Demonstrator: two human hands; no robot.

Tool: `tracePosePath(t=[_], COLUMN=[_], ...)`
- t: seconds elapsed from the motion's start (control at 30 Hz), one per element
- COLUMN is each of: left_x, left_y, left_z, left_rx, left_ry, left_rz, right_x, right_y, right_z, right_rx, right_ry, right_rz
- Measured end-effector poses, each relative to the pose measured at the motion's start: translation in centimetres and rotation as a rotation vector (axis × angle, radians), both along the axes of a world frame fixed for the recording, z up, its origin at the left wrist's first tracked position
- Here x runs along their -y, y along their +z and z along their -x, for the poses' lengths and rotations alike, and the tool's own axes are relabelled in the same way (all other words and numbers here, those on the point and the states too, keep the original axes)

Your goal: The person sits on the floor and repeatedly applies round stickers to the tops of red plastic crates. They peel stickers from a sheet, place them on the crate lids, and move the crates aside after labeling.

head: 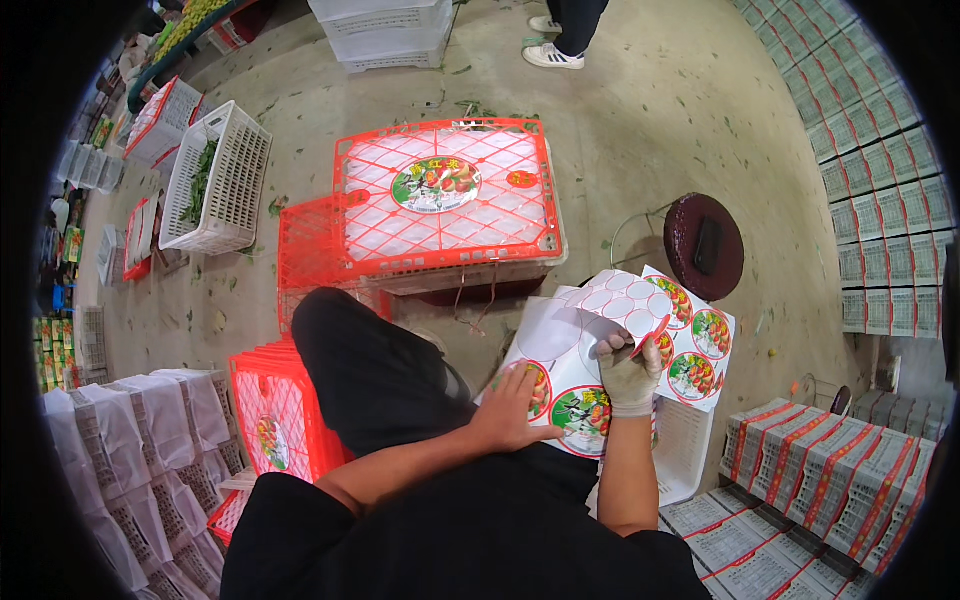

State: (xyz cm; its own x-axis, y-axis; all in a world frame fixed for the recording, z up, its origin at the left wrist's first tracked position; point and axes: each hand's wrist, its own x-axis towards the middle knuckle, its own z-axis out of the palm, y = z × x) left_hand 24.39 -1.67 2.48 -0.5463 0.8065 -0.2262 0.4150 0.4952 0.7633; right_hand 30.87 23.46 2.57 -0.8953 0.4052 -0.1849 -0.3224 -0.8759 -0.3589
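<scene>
My left hand [517, 412], bare, lies flat on a sheet of large oval fruit-picture stickers [581, 411] across my lap, thumb spread from the fingers. In a pale glove, my right hand [628, 379] pinches a curled sheet of small round stickers [622, 300], its lower end showing a red piece at the fingers. Beneath and beyond that hand, more sticker sheets [705, 337] carry smaller round fruit pictures. In front of my knees stands a crate with a red lattice lid [442, 240]; white lining shows through, and an oval label [436, 184] sits at its middle.
Stacked red lattice lids [274, 420] stand left of my leg. A dark round stool [686, 259] holds a black phone-like object [707, 245]. A white basket [240, 180] contains green leaves. Crate stacks [885, 195] line the right. Another person's shoes [555, 56] are at the top.
</scene>
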Motion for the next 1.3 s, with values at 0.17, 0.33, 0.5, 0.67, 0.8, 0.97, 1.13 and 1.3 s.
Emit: tracePosePath(t=[0.17,0.33,0.5,0.67,0.8,0.97,1.13,1.3], left_x=[-0.6,-0.4,-2.0,-5.8,-4.2,-3.6,-3.5,-3.1], left_y=[0.0,2.2,-1.1,-1.4,-0.4,1.1,-0.1,-0.8], left_z=[-0.8,-0.7,-0.2,0.8,-0.3,-0.7,-0.3,0.1], left_rx=[0.130,-0.081,-0.278,-0.193,-0.243,-0.314,-0.390,-0.410], left_ry=[-0.054,-0.169,-0.138,-0.092,-0.079,-0.060,-0.053,-0.078], left_rz=[0.009,0.101,-0.022,-0.053,-0.120,-0.061,-0.176,-0.155], right_x=[-0.4,0.1,-0.3,1.2,1.4,1.0,1.2,1.1], right_y=[-0.4,1.1,1.3,2.9,0.6,-0.2,0.5,0.8], right_z=[-0.5,0.0,0.1,0.5,0.0,0.0,0.2,0.2], right_rx=[0.032,0.113,0.135,0.213,0.214,0.162,0.190,0.153], right_ry=[-0.007,-0.026,-0.056,-0.018,-0.003,0.023,0.027,0.036], right_rz=[0.005,-0.049,-0.118,-0.290,-0.171,-0.131,-0.153,-0.161])
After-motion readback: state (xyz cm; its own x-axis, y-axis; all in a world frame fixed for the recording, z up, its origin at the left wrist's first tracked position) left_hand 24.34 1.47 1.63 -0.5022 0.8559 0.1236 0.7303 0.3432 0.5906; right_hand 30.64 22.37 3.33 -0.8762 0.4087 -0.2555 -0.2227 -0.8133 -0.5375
